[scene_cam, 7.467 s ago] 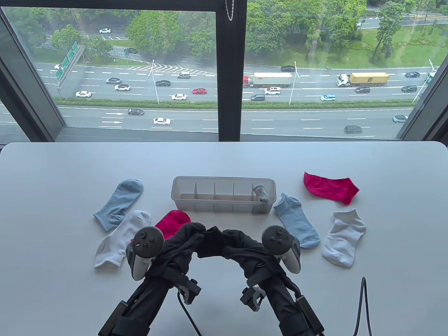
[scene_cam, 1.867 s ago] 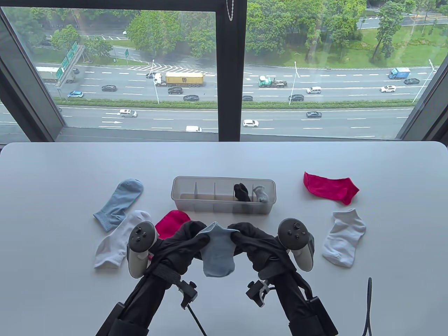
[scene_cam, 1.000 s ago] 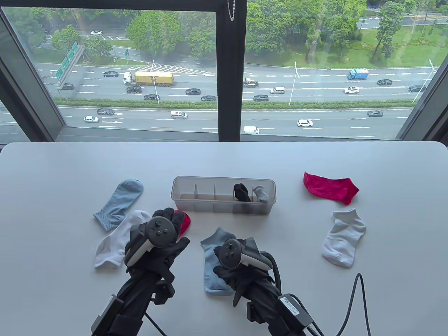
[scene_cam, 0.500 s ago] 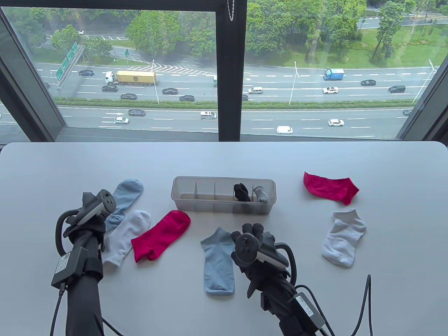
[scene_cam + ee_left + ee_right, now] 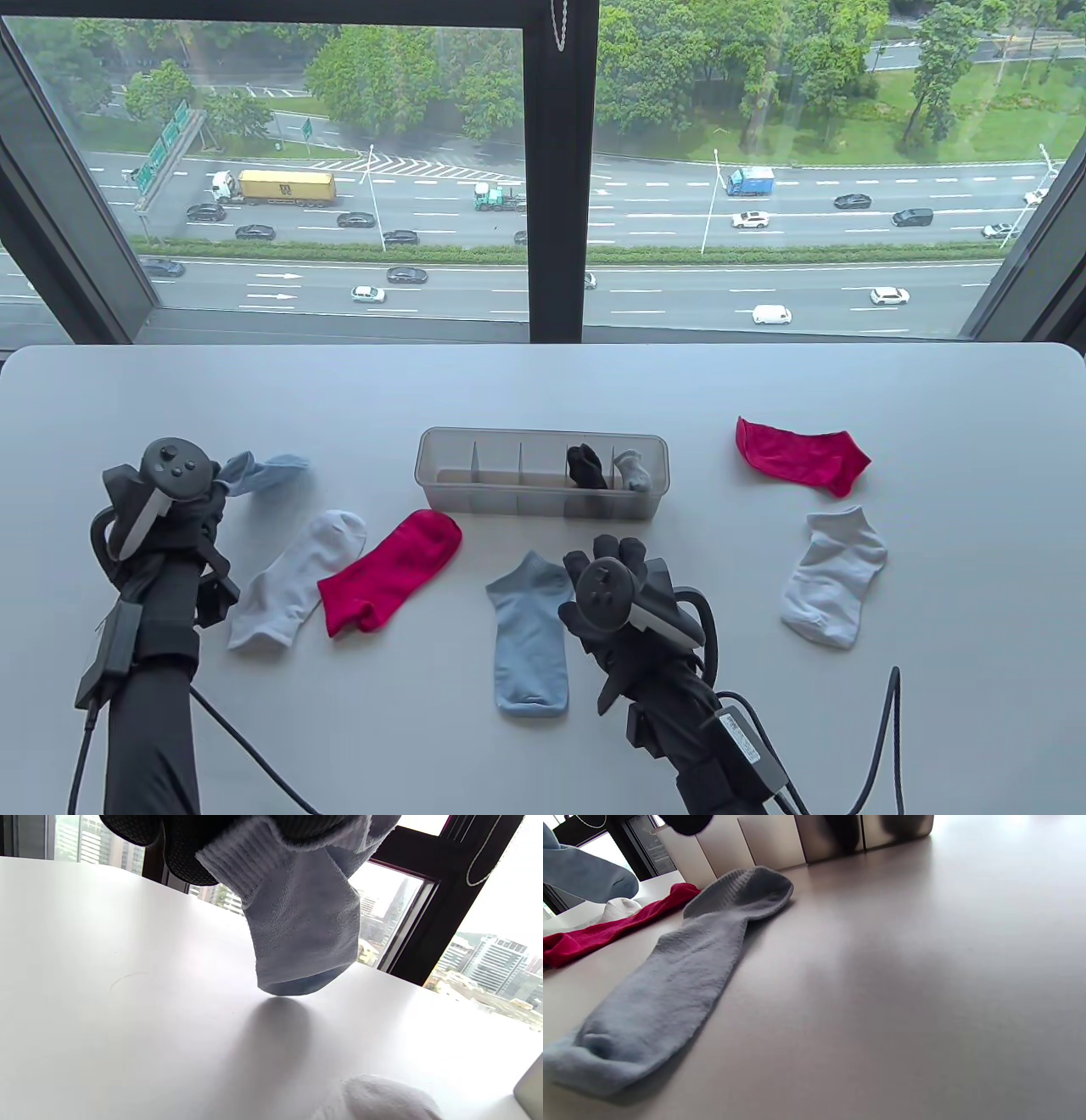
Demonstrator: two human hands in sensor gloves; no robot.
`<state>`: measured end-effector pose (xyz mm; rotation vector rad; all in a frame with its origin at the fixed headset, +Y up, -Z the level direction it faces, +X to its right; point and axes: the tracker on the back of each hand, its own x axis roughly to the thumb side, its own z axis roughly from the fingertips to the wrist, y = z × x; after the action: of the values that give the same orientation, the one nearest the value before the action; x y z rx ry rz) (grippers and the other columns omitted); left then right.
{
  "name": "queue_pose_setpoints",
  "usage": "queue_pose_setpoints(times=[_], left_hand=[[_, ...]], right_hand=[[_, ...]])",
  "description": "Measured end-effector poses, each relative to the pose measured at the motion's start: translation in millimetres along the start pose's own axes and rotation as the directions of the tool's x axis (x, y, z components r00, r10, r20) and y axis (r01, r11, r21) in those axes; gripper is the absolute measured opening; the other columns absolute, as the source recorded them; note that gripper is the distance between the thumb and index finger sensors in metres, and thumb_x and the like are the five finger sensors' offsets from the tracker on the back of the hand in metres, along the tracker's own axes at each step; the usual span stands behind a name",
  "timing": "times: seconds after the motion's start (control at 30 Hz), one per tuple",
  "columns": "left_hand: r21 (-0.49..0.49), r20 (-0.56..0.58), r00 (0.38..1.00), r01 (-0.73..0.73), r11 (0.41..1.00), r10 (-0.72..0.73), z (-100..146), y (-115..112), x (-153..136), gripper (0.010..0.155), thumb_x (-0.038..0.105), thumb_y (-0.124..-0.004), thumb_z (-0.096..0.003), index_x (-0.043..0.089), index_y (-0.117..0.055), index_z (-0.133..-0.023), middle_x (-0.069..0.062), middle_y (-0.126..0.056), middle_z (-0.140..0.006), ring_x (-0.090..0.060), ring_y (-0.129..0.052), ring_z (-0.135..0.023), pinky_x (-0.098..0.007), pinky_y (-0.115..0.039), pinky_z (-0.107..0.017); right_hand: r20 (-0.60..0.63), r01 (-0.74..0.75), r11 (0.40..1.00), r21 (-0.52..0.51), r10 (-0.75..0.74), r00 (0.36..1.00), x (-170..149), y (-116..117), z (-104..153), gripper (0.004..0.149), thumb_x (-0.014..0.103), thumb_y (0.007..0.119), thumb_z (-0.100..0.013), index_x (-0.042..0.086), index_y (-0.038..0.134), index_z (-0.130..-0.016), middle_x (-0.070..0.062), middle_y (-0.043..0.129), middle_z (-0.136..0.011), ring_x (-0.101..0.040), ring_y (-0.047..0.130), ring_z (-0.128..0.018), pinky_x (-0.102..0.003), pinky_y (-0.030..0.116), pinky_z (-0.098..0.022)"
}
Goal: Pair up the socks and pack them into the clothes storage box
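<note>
My left hand (image 5: 216, 484) pinches the cuff of a light blue sock (image 5: 270, 472) at the far left and holds it off the table. In the left wrist view this sock (image 5: 299, 929) hangs from my fingers, its toe just above the tabletop. Its matching blue sock (image 5: 530, 637) lies flat in front of the storage box (image 5: 543, 501). My right hand (image 5: 615, 553) rests beside that sock with straight fingers, holding nothing. The box holds a black sock pair (image 5: 585, 465) and a grey pair (image 5: 633, 470) in its right compartments.
A white sock (image 5: 293, 577) and a red sock (image 5: 390, 570) lie left of centre. Another red sock (image 5: 802, 454) and white sock (image 5: 836, 573) lie at the right. Cables trail from both wrists at the front edge.
My left hand has gripped the far-left blue sock and lifted it off the table. The right hand has stayed almost still beside the other blue sock.
</note>
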<state>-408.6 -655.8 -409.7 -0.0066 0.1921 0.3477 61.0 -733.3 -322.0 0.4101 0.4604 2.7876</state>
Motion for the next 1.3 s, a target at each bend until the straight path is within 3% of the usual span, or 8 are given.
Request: queue_pose_setpoints(times=[0.2,0.47,0.57,0.7,0.87,0.97,1.13,1.3], left_hand=[[-0.102,0.376,0.912,-0.134,0.986,0.163,71,26,108,0.044,0.018,-0.059,-0.0584,0.022,-0.063,-0.102,-0.017,-0.083,-0.091,-0.040,-0.085,-0.080,-0.066,-0.063,-0.070],[-0.492,0.548,0.732,-0.108,0.864,0.404,139,-42,224,0.044,0.023,-0.058,-0.0606,0.019,-0.064,-0.104,-0.014,-0.090,-0.076,-0.036,-0.089,-0.068,-0.065,-0.065,-0.069],[-0.489,0.514,0.732,-0.179,0.854,0.448,144,-62,229,0.047,0.031,-0.057,-0.0608,0.013,-0.061,-0.104,-0.008,-0.091,-0.062,-0.032,-0.091,-0.059,-0.063,-0.069,-0.065],[-0.607,0.395,0.735,-0.242,0.757,0.551,143,-87,219,0.081,0.057,-0.072,-0.0511,0.009,-0.048,-0.112,-0.016,-0.081,-0.081,-0.042,-0.079,-0.076,-0.070,-0.055,-0.070],[-0.325,0.425,0.755,-0.387,0.863,0.499,141,-102,203,0.039,0.033,-0.070,-0.0585,0.022,-0.071,-0.096,-0.020,-0.068,-0.111,-0.050,-0.069,-0.101,-0.071,-0.054,-0.073],[-0.401,0.368,0.595,-0.592,0.699,0.715,138,-102,193,0.039,0.025,-0.070,-0.0593,0.017,-0.072,-0.097,-0.020,-0.073,-0.109,-0.048,-0.070,-0.101,-0.069,-0.052,-0.074],[-0.424,0.383,0.617,-0.544,0.724,0.688,142,-99,201,0.039,0.021,-0.069,-0.0588,0.014,-0.072,-0.097,-0.014,-0.099,-0.076,-0.035,-0.101,-0.068,-0.059,-0.078,-0.060],[-0.495,0.189,0.758,-0.475,0.728,0.624,134,-108,202,0.039,0.024,-0.071,-0.0576,0.004,-0.076,-0.091,-0.010,-0.105,-0.057,-0.031,-0.106,-0.050,-0.057,-0.084,-0.050]], right_hand=[[0.167,0.256,0.955,-0.150,-0.230,0.959,26,-32,24,0.086,0.049,0.064,-0.061,0.018,0.002,-0.111,-0.028,-0.001,-0.117,-0.055,0.005,-0.104,-0.072,0.026,-0.073],[0.409,0.547,0.814,-0.198,-0.438,0.801,23,-52,48,0.081,0.047,0.071,-0.058,0.030,0.014,-0.113,-0.016,0.023,-0.124,-0.052,0.030,-0.110,-0.072,0.036,-0.075],[0.356,0.609,0.738,-0.291,-0.507,0.785,8,-51,48,0.041,0.040,0.071,-0.060,0.024,0.065,-0.098,0.000,0.091,-0.085,-0.026,0.091,-0.082,-0.060,0.062,-0.072],[0.300,0.685,0.664,-0.302,-0.615,0.729,-6,-48,43,0.040,0.037,0.070,-0.062,0.015,0.066,-0.096,0.001,0.095,-0.072,-0.020,0.097,-0.069,-0.056,0.067,-0.070],[0.254,0.699,0.673,-0.244,-0.651,0.715,-9,-41,36,0.042,0.033,0.072,-0.061,0.014,0.065,-0.097,-0.002,0.092,-0.074,-0.024,0.094,-0.072,-0.059,0.064,-0.070],[0.205,0.607,0.750,-0.263,-0.572,0.794,-16,-40,33,0.042,0.033,0.073,-0.060,0.014,0.066,-0.096,-0.004,0.093,-0.073,-0.026,0.093,-0.072,-0.060,0.064,-0.069],[0.329,0.545,0.835,-0.074,-0.495,0.804,-2,-45,34,0.075,0.042,0.076,-0.059,0.026,0.028,-0.115,-0.022,0.036,-0.122,-0.055,0.034,-0.107,-0.075,0.038,-0.071],[0.197,0.621,0.750,-0.226,-0.589,0.783,-3,-47,24,0.040,0.039,0.073,-0.060,0.020,0.074,-0.095,-0.005,0.093,-0.080,-0.028,0.091,-0.077,-0.053,0.070,-0.067]])
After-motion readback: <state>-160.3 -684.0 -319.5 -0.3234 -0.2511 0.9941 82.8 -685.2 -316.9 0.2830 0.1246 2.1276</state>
